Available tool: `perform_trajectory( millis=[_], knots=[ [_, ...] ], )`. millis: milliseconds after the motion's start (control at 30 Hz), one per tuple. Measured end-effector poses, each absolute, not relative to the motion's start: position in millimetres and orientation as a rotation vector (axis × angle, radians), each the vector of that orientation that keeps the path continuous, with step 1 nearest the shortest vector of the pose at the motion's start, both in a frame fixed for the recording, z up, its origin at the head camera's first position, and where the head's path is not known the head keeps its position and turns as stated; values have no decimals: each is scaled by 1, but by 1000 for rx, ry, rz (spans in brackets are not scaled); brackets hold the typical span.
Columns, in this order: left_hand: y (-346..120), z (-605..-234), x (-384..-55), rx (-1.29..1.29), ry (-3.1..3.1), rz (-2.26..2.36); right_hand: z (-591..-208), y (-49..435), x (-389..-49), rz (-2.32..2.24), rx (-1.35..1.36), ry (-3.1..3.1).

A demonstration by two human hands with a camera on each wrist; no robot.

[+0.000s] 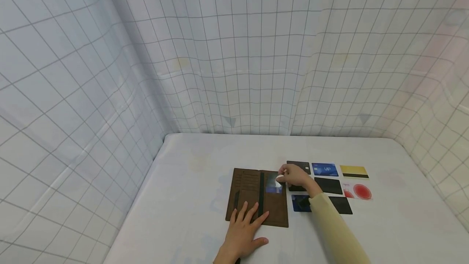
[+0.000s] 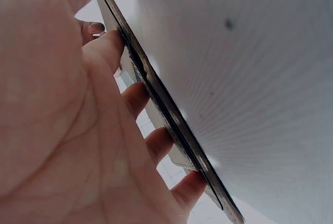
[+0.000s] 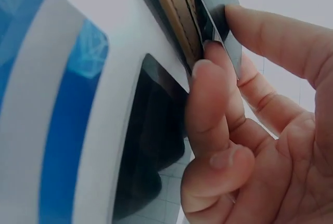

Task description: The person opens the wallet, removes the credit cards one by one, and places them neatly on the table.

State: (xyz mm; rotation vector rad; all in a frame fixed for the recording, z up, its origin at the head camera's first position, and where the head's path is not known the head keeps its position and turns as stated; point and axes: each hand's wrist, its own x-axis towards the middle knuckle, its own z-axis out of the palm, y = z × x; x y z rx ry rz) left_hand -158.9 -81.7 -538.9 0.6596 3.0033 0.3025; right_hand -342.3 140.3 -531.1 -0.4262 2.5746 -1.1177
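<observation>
A brown bifold wallet point(image 1: 275, 211) lies spread open, with card slots on its left half and a dark strip near the fold. My left hand point(image 1: 242, 231) rests on its lower edge, fingers spread and straight; in the left wrist view the fingertips point(image 2: 161, 142) press along the wallet edge point(image 2: 182, 128). At the wallet's upper right, my right hand point(image 1: 294, 175) pinches a bluish, shiny card point(image 1: 274, 185) between thumb and fingers. The right wrist view shows that card point(image 3: 222, 13) tilted right beside the wallet's stitched edge point(image 3: 174, 13).
Right of the wallet several cards lie in rows: a blue VIP card point(image 1: 325, 169), a yellow card point(image 1: 353, 171), a black card point(image 1: 331, 185), a white-and-red card point(image 1: 358, 191) and a dark blue card point(image 1: 299, 203). Gridded white curtains point(image 1: 238, 52) surround the white table point(image 1: 176, 199).
</observation>
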Motion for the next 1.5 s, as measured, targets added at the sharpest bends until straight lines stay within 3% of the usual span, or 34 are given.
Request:
perform_trajectory(
  millis=[1500],
  knots=[
    [-82,-540,-160,658,2994,339,-536,150,-334,-1303,-236,2650]
  ],
)
